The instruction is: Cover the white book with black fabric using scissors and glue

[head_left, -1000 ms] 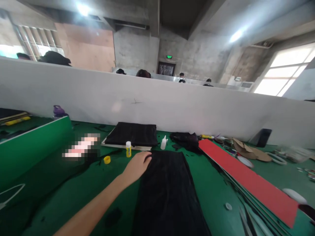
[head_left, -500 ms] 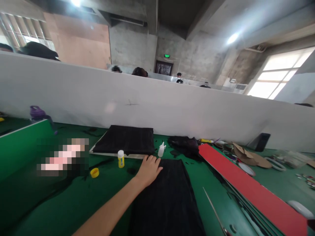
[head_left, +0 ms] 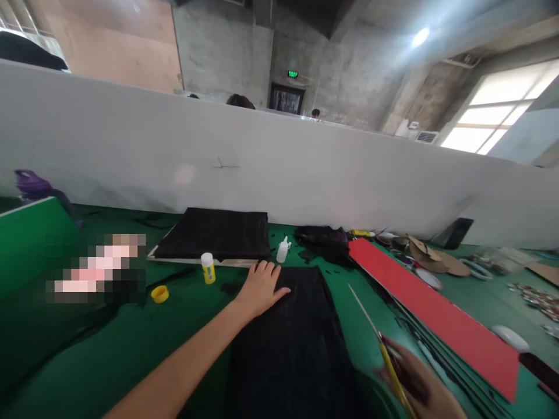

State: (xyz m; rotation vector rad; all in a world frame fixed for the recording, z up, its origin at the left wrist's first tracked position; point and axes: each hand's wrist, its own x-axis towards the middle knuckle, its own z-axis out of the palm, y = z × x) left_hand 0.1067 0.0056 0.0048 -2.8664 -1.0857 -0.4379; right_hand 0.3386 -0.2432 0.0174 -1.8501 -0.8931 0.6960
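Observation:
A long strip of black fabric (head_left: 297, 343) lies on the green table (head_left: 131, 343) straight ahead of me. My left hand (head_left: 261, 286) rests flat on its far left corner, fingers spread. My right hand (head_left: 419, 387) comes in at the lower right, blurred, closed round the yellow handle of a pair of scissors (head_left: 375, 331). The thin blades point up and away over the green surface to the right of the fabric.
Behind the fabric lie a black-covered board (head_left: 216, 235), a small yellow glue bottle (head_left: 208, 267), its yellow cap (head_left: 159, 294) and a white squeeze bottle (head_left: 283, 250). A long red card (head_left: 432, 314) runs along the right. Cardboard scraps (head_left: 430, 259) and a white partition wall (head_left: 279, 169) stand beyond.
My right hand has come into view at the lower right with the scissors. My left hand has spread flatter on the fabric's corner. The view has tilted down.

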